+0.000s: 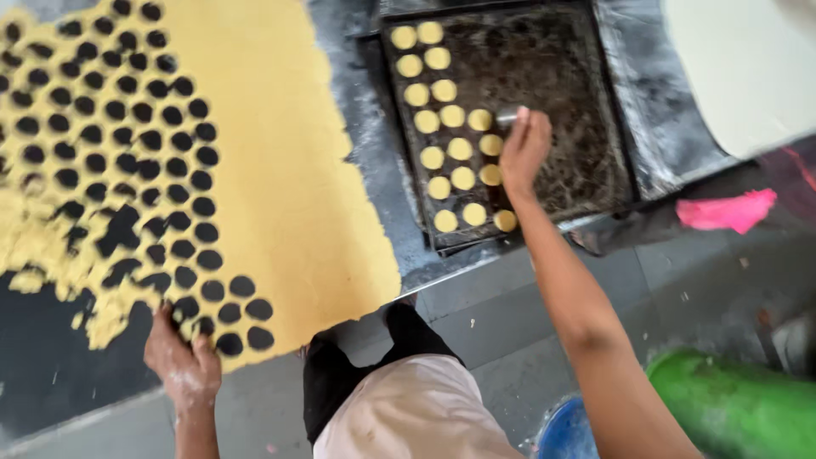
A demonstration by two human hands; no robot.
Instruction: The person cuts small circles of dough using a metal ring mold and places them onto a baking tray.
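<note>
My right hand grips a small metal cutter over the tray, three rows of dough rounds laid beside it. My left hand rests open on the punched dough sheet; most of the tray remains unfilled.

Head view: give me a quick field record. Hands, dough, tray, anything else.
left hand: rests on the near edge of the dough sheet, floury
right hand: over the tray, pinching a small metal cutter
dough sheet: yellow, flat, many round holes on its left part
tray: dark, square, dough rounds in rows on its left side
floor: pink scrap, green tub
</note>
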